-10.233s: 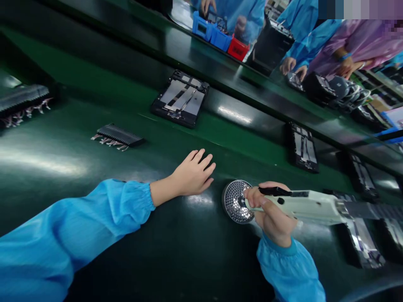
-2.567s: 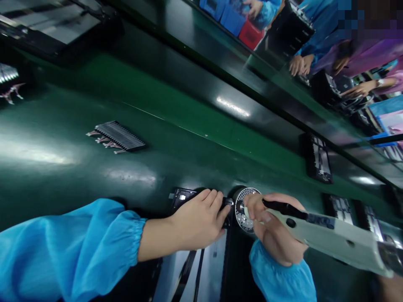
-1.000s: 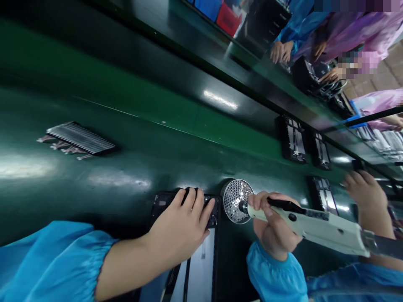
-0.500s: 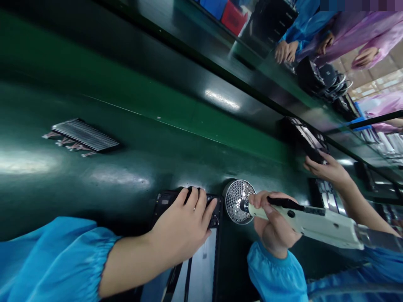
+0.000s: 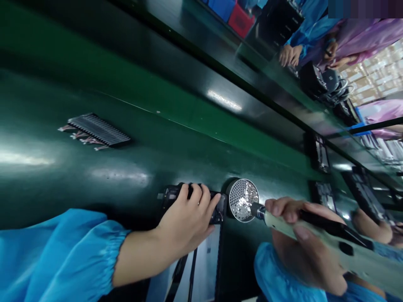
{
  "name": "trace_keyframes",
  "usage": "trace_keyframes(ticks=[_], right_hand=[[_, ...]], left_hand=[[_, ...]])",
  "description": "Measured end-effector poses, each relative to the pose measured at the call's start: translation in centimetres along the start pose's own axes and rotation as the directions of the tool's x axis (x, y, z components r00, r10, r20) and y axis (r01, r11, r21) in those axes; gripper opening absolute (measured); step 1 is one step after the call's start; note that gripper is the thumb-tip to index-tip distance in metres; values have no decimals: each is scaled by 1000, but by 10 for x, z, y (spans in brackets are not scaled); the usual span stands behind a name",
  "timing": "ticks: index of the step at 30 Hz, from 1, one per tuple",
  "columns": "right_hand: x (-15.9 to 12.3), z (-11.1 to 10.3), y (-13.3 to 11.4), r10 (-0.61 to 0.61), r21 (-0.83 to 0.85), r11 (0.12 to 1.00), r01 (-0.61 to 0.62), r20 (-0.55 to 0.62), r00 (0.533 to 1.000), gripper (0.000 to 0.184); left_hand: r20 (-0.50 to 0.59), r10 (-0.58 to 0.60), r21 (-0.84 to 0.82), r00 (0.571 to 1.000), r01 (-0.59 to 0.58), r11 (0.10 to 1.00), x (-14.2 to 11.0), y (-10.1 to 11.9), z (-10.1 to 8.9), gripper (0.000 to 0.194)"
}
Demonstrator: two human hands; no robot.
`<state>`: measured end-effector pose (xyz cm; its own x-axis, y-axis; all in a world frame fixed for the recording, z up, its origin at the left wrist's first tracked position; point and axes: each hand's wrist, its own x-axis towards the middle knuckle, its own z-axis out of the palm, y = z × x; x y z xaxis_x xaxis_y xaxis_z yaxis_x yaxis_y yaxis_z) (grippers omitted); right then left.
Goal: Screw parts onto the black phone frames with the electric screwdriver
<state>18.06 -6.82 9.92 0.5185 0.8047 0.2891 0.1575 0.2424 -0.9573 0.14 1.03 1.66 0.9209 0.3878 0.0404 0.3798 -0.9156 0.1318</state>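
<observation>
My left hand (image 5: 189, 222) lies over the upper end of a black, flat tablet-like device (image 5: 217, 209), its fingers curled on that end. A pale panel (image 5: 208, 251) and dark strips show in the device below my wrist. My right hand (image 5: 315, 247) is wrapped round a pale green electric screwdriver (image 5: 365, 262) with a black lever. The screwdriver's dark tip points at a round metal dish (image 5: 230, 201) full of small shiny screws (image 5: 247, 199), just right of the device. Whether the tip touches the screws I cannot tell.
A stack of grey strips with wired connectors (image 5: 99, 129) lies at the left on the green bench. Black units (image 5: 319, 155) stand along the right. Another person's hand (image 5: 371, 226) is near the right edge. Across the raised ledge are co-workers' hands (image 5: 290, 54) and a red bin (image 5: 241, 21).
My right hand and the screwdriver have drawn back rightward, the tip shifting toward the dish's edge. A co-worker's hand has let go of a black unit by the ledge. The view has shifted slightly.
</observation>
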Motion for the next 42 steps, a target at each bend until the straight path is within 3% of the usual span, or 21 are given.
trace_keyframes(ticks=[5,12,25,35,39,42], right_hand=[[-10,25,-1,39,11,999,-41,163,986,29],[-17,38,10,22,-39,999,-14,220,975,28],[-18,39,10,43,-71,997,-27,232,972,27],[-23,40,16,88,-49,996,-81,168,982,17],[-23,39,18,88,-26,996,-85,160,983,18],[-21,38,19,81,-21,997,-78,211,974,22]], left_hand=[[-8,3,-1,1000,-3,1000,1,-1,0,67],[-17,-6,-43,1000,5,999,1,1,-1,66],[10,10,-45,1000,-10,999,3,1,-2,66],[33,8,-56,999,-6,998,3,1,-4,67],[-6,5,-50,1000,-5,999,4,1,-4,65],[-107,60,-22,992,-63,998,4,0,-1,57]])
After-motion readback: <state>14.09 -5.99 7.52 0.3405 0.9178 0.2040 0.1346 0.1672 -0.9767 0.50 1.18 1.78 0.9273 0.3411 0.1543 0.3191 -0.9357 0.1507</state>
